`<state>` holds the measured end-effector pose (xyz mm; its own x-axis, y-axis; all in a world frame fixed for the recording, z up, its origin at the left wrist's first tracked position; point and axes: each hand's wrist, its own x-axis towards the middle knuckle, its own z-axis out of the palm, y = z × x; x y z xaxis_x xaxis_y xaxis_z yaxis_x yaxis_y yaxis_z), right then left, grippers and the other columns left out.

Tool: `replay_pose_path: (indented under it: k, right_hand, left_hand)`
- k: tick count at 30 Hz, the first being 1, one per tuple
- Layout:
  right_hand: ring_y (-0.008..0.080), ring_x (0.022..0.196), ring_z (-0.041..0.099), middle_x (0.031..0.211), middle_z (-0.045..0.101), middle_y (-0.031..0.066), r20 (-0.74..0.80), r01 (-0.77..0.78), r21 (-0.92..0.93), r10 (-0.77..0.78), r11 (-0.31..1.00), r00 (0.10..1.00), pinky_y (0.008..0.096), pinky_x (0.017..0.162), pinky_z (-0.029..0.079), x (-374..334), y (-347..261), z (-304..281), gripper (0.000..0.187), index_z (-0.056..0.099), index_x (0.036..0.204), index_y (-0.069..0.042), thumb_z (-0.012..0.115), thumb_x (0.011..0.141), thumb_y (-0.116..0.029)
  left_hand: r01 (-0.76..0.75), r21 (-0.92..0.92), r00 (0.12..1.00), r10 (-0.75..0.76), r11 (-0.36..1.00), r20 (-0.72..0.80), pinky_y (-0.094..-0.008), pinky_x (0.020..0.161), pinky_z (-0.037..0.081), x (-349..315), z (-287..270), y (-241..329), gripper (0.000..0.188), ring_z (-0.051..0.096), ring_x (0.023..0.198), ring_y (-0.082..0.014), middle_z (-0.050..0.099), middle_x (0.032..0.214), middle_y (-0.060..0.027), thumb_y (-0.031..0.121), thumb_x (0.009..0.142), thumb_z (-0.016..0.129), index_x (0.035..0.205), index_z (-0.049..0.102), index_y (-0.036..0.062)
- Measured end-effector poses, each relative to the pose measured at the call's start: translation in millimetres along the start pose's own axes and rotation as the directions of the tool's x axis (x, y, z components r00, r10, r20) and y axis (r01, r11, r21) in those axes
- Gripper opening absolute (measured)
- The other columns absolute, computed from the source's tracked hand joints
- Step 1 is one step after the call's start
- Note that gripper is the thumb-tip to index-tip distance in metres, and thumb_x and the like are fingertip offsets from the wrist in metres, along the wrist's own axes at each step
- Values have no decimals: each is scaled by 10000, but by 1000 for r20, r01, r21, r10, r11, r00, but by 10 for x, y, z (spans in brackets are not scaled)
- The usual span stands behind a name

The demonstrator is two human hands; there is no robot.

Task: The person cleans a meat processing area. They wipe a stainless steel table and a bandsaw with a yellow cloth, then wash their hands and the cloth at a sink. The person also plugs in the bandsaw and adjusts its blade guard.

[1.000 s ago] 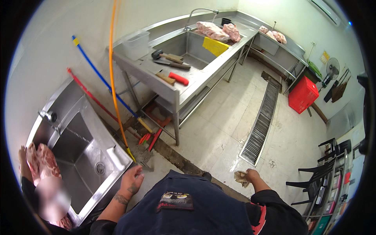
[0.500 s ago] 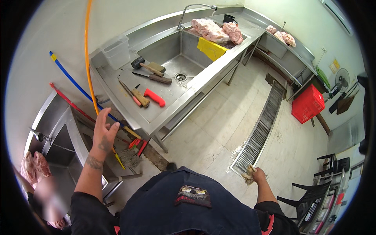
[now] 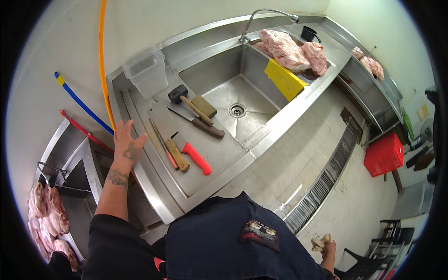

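My left hand (image 3: 128,142) is empty, fingers spread, at the left edge of the steel counter (image 3: 196,185); whether it touches the edge I cannot tell. Low at the right, my right hand (image 3: 330,248) grips a crumpled beige cloth (image 3: 320,242). Nearest my left hand on the counter lie a wooden-handled knife (image 3: 177,155) and a red-handled knife (image 3: 198,159). Beyond them are a dark-handled knife (image 3: 208,128), a black-headed mallet (image 3: 178,93) and a tan block (image 3: 204,107). A clear plastic tub (image 3: 148,77) stands at the back.
Right of the tools is a sink (image 3: 224,91) with a yellow board (image 3: 283,80). Large pale meat pieces (image 3: 285,49) lie beyond it under a faucet (image 3: 261,11). Another sink with meat (image 3: 49,219) is at left. A floor grate (image 3: 322,186) and red crate (image 3: 384,154) are at right.
I have moved closer to the counter, and the tools appear larger. My left hand has come up beside its left edge. My right hand, still holding the cloth, is lower and farther right.
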<state>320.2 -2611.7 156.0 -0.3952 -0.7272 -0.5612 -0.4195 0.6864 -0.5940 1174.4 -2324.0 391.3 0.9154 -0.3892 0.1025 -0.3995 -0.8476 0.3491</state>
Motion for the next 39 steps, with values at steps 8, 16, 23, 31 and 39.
replay_pose_path:
  k: [8,16,23,31,39]
  right_hand:
    - [230,904,638,1033,634,82,288,538,250,-593,805,752,408,779,545,1263,-2556,605,465,579,1192,-55,708,866,-360]
    - [184,982,609,1092,640,96,337,925,269,-925,270,173,318,890,487,442,-6281,2239,413,592,1245,-43,598,838,-116]
    - [188,1061,591,1146,623,90,477,801,481,-873,357,103,303,946,460,-455,-7694,3352,459,580,1307,-50,653,868,-162]
    - [213,989,641,1147,648,115,289,945,307,-957,110,17,344,891,505,-406,-8982,4316,655,509,1418,-90,707,797,-148]
    - [287,1042,636,1203,629,178,271,979,190,-962,77,23,377,905,510,18,-10487,5270,796,383,1510,-66,664,765,-78]
  left_hand:
    - [105,137,979,-78,985,-190,-416,1193,297,15,129,-67,806,294,1454,-433,288,1553,-320,245,826,731,1491,352,-5]
    - [245,196,964,-218,949,-153,-417,1160,357,-28,110,63,785,372,1418,-422,321,1558,-282,206,823,728,1496,370,21]
    - [243,233,963,-204,942,-176,-417,1153,367,-40,114,139,779,399,1396,-423,336,1551,-277,91,783,749,1477,400,32]
    - [260,319,955,-194,911,-225,-420,1163,350,-113,156,96,773,377,1418,-401,334,1561,-253,88,796,738,1487,394,51]
    - [390,86,864,-332,917,-377,-431,1195,286,-909,316,-84,730,350,1437,-365,406,1514,-205,61,857,687,1509,360,37]
